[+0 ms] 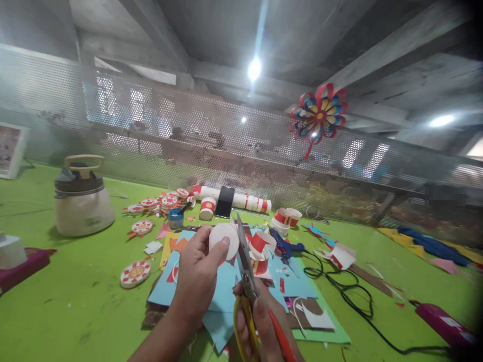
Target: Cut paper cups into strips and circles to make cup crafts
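Observation:
My left hand (196, 274) pinches a round white paper disc (221, 240), thumb on its face and fingers behind. In my right hand (264, 314) is a pair of scissors (246, 274) with one yellow and one red handle. Their blades point up and away, right beside the disc's right edge; whether they touch the paper I cannot tell. Under both hands lie sheets of light blue paper (220, 296) strewn with scraps. Just right of the blades sit cut red-and-white paper cup pieces (260, 244).
Finished-looking red-and-white discs (136, 273) lie to the left, near a blue jar (175, 218). A phone (225, 202) leans on a row of stacked paper cups (249, 202). A blue glue gun (285, 245) trails a black cable (350, 296) rightward. A large kettle (83, 201) stands far left.

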Demonstrator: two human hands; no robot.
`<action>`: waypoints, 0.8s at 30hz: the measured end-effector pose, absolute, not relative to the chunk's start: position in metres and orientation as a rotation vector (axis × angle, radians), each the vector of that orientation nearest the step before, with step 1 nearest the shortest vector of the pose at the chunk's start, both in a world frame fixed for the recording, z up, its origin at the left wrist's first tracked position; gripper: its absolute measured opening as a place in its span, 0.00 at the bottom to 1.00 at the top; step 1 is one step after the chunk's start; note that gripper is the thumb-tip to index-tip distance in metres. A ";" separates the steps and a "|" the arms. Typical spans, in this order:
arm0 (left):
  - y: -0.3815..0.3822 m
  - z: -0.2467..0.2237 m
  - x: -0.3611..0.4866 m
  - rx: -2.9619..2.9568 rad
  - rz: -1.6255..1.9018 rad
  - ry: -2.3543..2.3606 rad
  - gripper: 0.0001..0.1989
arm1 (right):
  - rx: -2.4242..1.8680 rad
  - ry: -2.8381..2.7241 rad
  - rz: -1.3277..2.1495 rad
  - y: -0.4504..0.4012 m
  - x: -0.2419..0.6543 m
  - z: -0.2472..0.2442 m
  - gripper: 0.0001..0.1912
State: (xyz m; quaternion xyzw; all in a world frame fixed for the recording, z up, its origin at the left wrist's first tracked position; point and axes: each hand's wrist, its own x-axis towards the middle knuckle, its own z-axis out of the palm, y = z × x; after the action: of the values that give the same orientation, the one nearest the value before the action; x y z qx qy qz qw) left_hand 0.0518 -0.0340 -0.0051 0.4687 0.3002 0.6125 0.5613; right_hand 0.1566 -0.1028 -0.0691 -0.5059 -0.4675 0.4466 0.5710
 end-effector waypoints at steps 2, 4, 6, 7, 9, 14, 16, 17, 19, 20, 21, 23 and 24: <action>-0.033 -0.005 0.051 1.115 1.442 0.713 0.08 | -1.194 -1.080 1.028 -0.103 0.156 -0.069 0.37; -0.031 -0.005 0.050 1.113 1.450 0.719 0.08 | -1.203 -1.058 1.021 -0.102 0.155 -0.070 0.37; -0.030 -0.005 0.049 1.114 1.453 0.719 0.09 | -1.201 -1.032 1.046 -0.102 0.155 -0.070 0.37; -0.030 -0.006 0.049 1.115 1.454 0.715 0.09 | -1.198 -1.020 1.064 -0.101 0.154 -0.071 0.38; -0.030 -0.005 0.050 1.113 1.449 0.714 0.09 | -1.193 -1.013 1.075 -0.101 0.155 -0.071 0.38; -0.032 -0.005 0.051 1.079 1.442 0.714 0.08 | -1.205 -1.146 1.001 -0.099 0.159 -0.069 0.36; -0.032 -0.005 0.051 1.069 1.448 0.710 0.08 | -1.201 -1.191 0.988 -0.098 0.160 -0.068 0.36; -0.032 -0.004 0.052 1.064 1.453 0.711 0.08 | -1.197 -1.201 0.986 -0.097 0.161 -0.067 0.36; -0.032 -0.004 0.052 1.054 1.461 0.715 0.08 | -1.193 -1.212 0.983 -0.098 0.162 -0.065 0.36; -0.032 -0.004 0.052 1.053 1.462 0.716 0.08 | -1.192 -1.219 0.981 -0.098 0.162 -0.065 0.36; -0.032 -0.003 0.052 1.056 1.459 0.717 0.08 | -1.191 -1.226 0.978 -0.099 0.162 -0.064 0.36; -0.032 -0.003 0.052 1.063 1.457 0.719 0.08 | -1.190 -1.238 0.973 -0.100 0.162 -0.063 0.35; -0.032 -0.003 0.052 1.064 1.461 0.718 0.08 | -1.190 -1.243 0.971 -0.100 0.161 -0.063 0.35</action>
State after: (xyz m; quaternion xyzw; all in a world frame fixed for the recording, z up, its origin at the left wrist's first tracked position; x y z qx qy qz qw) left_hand 0.0516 -0.0319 -0.0029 0.4520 0.3052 0.6206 0.5634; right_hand 0.1614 -0.1005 -0.0627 -0.5027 -0.5252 0.4104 0.5504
